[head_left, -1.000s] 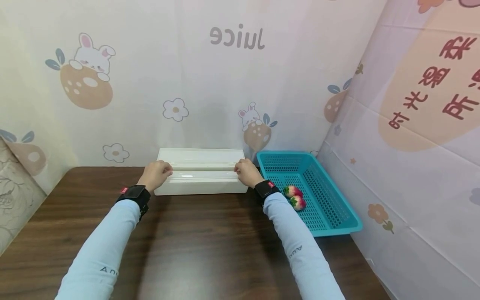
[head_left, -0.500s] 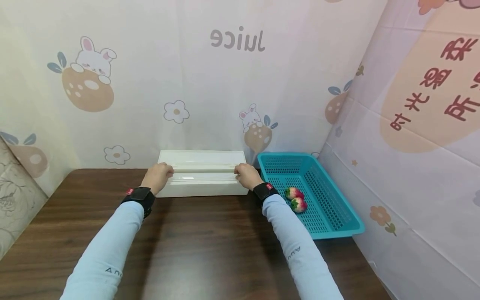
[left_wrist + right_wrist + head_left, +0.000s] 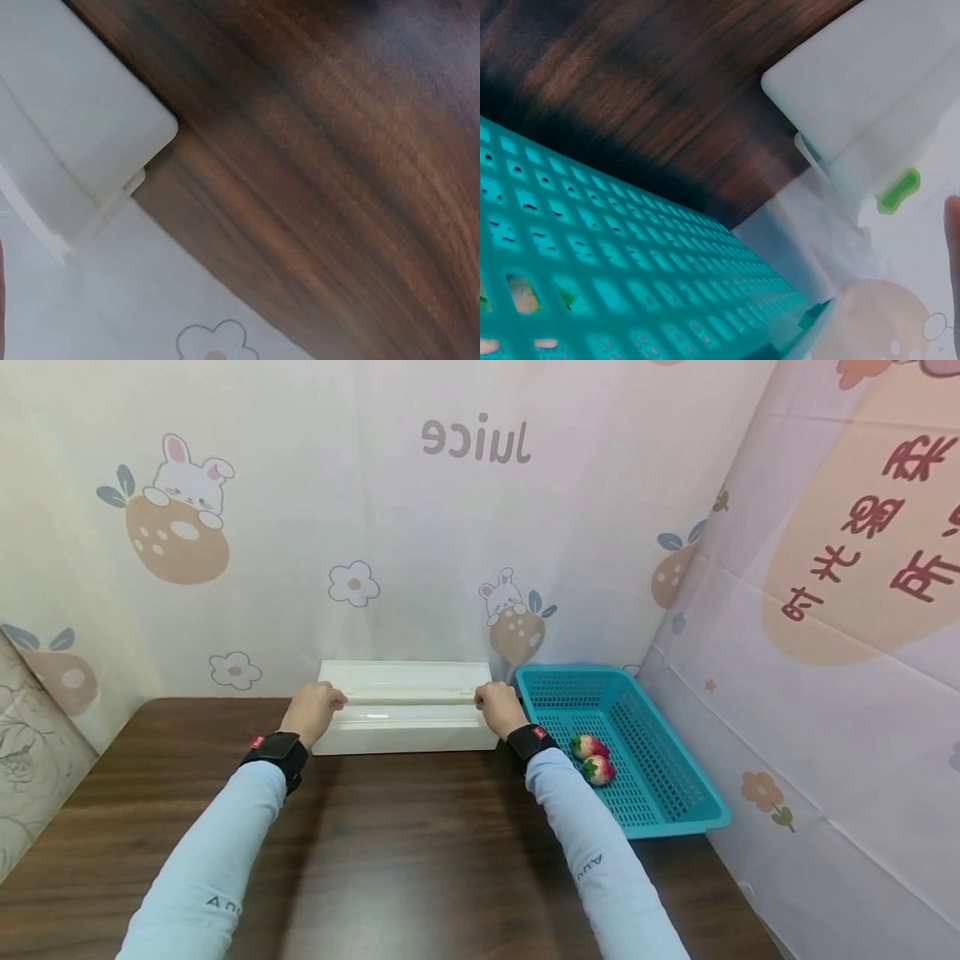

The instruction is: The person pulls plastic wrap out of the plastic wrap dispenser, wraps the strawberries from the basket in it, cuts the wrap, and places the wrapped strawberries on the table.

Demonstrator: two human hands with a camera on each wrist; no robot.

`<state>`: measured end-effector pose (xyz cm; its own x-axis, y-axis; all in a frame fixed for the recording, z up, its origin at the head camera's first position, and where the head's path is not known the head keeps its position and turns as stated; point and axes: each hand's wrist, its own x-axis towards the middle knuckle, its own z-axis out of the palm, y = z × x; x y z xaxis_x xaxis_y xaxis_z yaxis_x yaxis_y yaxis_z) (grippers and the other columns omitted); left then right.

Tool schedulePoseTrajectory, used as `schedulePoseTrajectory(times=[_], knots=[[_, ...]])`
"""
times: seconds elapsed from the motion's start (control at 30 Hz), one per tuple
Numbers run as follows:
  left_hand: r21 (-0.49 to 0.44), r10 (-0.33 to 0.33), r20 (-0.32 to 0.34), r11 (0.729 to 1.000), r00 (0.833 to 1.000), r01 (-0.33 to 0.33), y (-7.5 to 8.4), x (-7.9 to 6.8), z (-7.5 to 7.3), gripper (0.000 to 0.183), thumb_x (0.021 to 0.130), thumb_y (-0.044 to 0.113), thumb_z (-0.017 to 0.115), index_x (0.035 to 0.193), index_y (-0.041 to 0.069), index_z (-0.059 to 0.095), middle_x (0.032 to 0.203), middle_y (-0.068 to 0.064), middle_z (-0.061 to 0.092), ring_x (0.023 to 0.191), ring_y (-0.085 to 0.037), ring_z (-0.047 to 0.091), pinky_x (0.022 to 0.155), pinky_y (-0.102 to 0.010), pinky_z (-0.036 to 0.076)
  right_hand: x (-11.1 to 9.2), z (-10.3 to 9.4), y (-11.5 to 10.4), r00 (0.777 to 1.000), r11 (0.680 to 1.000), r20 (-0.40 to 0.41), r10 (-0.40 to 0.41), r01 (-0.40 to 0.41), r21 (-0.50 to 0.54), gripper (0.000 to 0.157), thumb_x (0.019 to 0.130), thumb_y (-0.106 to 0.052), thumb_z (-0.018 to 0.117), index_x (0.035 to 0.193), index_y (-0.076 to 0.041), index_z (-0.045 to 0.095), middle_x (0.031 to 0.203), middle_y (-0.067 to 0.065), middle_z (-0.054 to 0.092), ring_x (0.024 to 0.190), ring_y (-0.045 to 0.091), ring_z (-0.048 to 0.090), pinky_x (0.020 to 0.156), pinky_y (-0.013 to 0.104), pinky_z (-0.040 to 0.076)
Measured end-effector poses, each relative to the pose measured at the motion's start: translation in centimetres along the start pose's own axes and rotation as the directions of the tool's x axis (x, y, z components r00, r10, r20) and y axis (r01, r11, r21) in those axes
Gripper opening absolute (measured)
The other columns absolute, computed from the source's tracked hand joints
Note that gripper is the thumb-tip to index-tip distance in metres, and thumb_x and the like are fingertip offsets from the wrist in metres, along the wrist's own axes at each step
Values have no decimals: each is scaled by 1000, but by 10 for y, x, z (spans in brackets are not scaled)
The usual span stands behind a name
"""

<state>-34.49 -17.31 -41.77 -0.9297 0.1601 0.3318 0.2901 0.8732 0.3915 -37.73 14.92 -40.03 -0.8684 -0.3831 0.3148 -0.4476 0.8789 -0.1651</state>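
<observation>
Between the left hand (image 3: pixel 312 712) and right hand (image 3: pixel 501 707), both seemingly pinching its ends, sits a long white plastic box (image 3: pixel 408 740), so grip's probably done, but two red-and-cream strawberries (image 3: pixel 600 770) to their right look untouched.

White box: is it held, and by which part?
Can't tell for certain: the left hand and right hand are curled at opposite ends of the long ridge on the white box.

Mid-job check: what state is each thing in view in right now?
White box: resting on the table; open or closed, unclear
Left hand: fingers curled at the box's left end
Right hand: fingers curled at its right end
Basket: upright, holding strawberries
Strawberries: two visible, leaves on
Wristbands: fastened on both wrists
</observation>
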Motion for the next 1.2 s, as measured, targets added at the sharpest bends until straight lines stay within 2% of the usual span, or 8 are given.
schedulePoseTrajectory(times=[0.17, 0.3, 0.5, 0.77, 1.2], knots=[[10, 14, -49, 1000, 999, -14, 2, 2, -6, 15, 82, -1, 62, 94, -2, 71, 85, -16, 66, 84, -32, 62, 76, -43, 49, 2, -7, -3, 999, 1000, -46, 0, 1, 5, 16, 86, 1, 56, 90, -3, 71, 89, 10, 70, 84, 25, 65, 76, 38, 51], [16, 54, -91, 998, 994, -53, 4, 3, -10, 13, 81, 0, 63, 91, -1, 71, 82, -16, 66, 79, -32, 62, 71, -42, 50, 0, -14, -4, 999, 1000, -42, 27, -27, -2, 16, 87, -1, 57, 92, -4, 72, 90, 9, 70, 86, 25, 65, 78, 37, 52], [7, 70, -101, 998, 992, -70, 7, 1, -17, 13, 81, -1, 63, 91, -2, 71, 81, -15, 66, 78, -31, 62, 68, -40, 50, -3, -21, -6, 998, 999, -33, 47, -47, 14, 17, 88, 0, 55, 91, -4, 71, 89, 9, 70, 85, 24, 65, 78, 37, 51], [16, 63, -86, 998, 994, -62, 19, 13, -46, 16, 85, -4, 58, 96, -4, 68, 86, -18, 64, 83, -33, 62, 73, -42, 50, 6, -44, -10, 995, 998, -97, 28, -23, 57, 19, 86, 4, 54, 92, -3, 71, 89, 11, 70, 84, 24, 65, 76, 36, 52], [21, 80, -114, 997, 990, -78, 36, 22, -81, 17, 86, -3, 55, 98, -4, 67, 92, -20, 66, 87, -35, 62, 78, -44, 49, 14, -82, -18, 987, 1000, -159, 7, -2, 28, 17, 84, 4, 58, 90, -3, 72, 89, 11, 70, 85, 27, 65, 80, 40, 51]])
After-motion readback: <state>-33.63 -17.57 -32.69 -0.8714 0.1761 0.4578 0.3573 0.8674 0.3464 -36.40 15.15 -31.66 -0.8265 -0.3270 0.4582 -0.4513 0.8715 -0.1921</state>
